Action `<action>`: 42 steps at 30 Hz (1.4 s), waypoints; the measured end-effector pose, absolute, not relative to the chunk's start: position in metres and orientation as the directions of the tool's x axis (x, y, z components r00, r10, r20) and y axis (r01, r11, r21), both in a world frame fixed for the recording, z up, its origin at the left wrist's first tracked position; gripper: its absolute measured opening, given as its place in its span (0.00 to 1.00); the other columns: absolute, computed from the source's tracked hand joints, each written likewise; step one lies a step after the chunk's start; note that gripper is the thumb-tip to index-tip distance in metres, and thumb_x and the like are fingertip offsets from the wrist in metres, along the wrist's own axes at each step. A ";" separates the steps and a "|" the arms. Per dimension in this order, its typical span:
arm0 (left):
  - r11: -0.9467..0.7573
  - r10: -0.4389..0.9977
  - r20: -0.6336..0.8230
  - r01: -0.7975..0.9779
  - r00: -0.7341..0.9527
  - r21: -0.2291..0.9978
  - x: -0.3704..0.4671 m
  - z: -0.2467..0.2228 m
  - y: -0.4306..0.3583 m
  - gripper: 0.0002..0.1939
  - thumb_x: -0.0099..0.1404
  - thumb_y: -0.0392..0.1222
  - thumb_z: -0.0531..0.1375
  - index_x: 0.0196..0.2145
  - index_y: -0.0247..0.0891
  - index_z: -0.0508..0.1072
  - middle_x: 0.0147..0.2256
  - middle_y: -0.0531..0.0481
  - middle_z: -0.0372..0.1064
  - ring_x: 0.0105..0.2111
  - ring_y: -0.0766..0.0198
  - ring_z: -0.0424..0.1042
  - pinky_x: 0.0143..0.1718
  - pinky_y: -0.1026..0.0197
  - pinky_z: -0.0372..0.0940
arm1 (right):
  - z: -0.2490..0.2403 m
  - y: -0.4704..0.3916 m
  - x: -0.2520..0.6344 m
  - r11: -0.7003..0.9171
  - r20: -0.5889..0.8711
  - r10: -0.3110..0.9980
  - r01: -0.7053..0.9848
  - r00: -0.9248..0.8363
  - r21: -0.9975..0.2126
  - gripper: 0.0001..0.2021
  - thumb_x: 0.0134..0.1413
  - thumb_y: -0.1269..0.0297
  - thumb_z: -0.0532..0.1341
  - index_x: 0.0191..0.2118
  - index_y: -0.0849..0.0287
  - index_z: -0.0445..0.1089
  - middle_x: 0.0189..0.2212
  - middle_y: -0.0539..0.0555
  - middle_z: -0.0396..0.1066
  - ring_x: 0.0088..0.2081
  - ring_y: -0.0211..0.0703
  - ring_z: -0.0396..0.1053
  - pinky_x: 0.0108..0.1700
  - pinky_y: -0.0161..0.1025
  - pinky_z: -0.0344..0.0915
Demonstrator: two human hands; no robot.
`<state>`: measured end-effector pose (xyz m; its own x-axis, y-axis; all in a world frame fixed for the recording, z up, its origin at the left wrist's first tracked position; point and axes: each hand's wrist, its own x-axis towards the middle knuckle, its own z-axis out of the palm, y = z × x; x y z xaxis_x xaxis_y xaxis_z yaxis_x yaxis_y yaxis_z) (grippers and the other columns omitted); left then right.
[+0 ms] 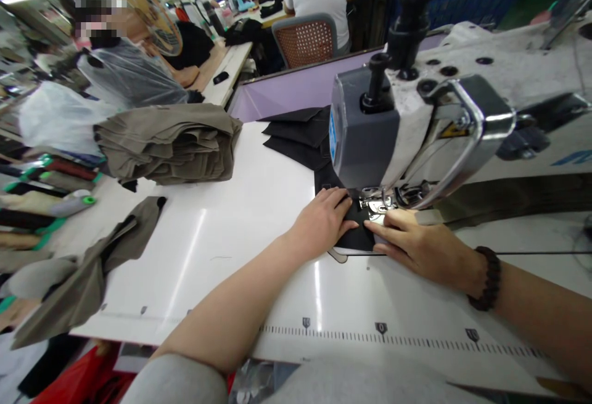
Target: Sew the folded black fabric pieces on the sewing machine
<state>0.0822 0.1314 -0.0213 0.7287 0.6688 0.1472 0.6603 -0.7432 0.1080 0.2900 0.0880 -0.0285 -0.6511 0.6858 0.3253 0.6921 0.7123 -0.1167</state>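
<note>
Over my link I see matt black cloth (358,239), a smooth, glossy white surface (259,206), a curved bracket (491,108) of polished metal, a grey cover (365,145) like plastic, and matt stacked fabric (171,145).

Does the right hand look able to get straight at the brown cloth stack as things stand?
Probably not directly: the left hand, resting on black fabric, lies between the right hand and the cloth stack.
</note>
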 end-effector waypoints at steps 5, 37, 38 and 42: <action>-0.745 0.667 0.142 0.658 0.731 0.110 0.083 -0.021 0.133 0.20 0.65 0.48 0.52 0.46 0.27 0.67 0.48 0.37 0.63 0.50 0.52 0.61 0.51 0.52 0.60 | -0.031 0.088 0.290 0.696 0.299 0.705 0.709 -0.643 -0.117 0.15 0.58 0.62 0.51 0.45 0.63 0.69 0.33 0.58 0.71 0.31 0.41 0.67 0.30 0.36 0.62; -0.744 0.662 0.193 0.666 0.724 0.053 0.085 -0.022 0.136 0.20 0.64 0.47 0.54 0.45 0.27 0.68 0.46 0.38 0.64 0.48 0.54 0.63 0.51 0.55 0.60 | -0.035 0.091 0.288 0.682 0.275 0.723 0.718 -0.634 -0.138 0.15 0.58 0.64 0.52 0.47 0.64 0.68 0.34 0.58 0.70 0.31 0.40 0.67 0.32 0.37 0.63; -0.745 0.661 0.192 0.664 0.726 0.055 0.085 -0.022 0.136 0.20 0.64 0.47 0.54 0.45 0.26 0.68 0.46 0.38 0.64 0.48 0.54 0.63 0.51 0.56 0.60 | -0.034 0.091 0.288 0.682 0.276 0.724 0.718 -0.633 -0.142 0.15 0.58 0.64 0.52 0.47 0.64 0.68 0.33 0.58 0.70 0.31 0.40 0.67 0.32 0.37 0.63; -0.744 0.663 0.185 0.665 0.726 0.057 0.084 -0.023 0.138 0.20 0.64 0.47 0.54 0.45 0.27 0.68 0.46 0.38 0.64 0.47 0.54 0.63 0.51 0.56 0.60 | -0.034 0.091 0.287 0.677 0.272 0.727 0.723 -0.630 -0.135 0.15 0.57 0.64 0.52 0.46 0.63 0.68 0.33 0.58 0.70 0.31 0.41 0.68 0.32 0.37 0.63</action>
<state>0.0845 0.1384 -0.0227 0.7257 0.6626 0.1852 0.6652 -0.7445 0.0573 0.2871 0.0907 -0.0337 -0.6305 0.7271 0.2718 0.7231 0.6775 -0.1349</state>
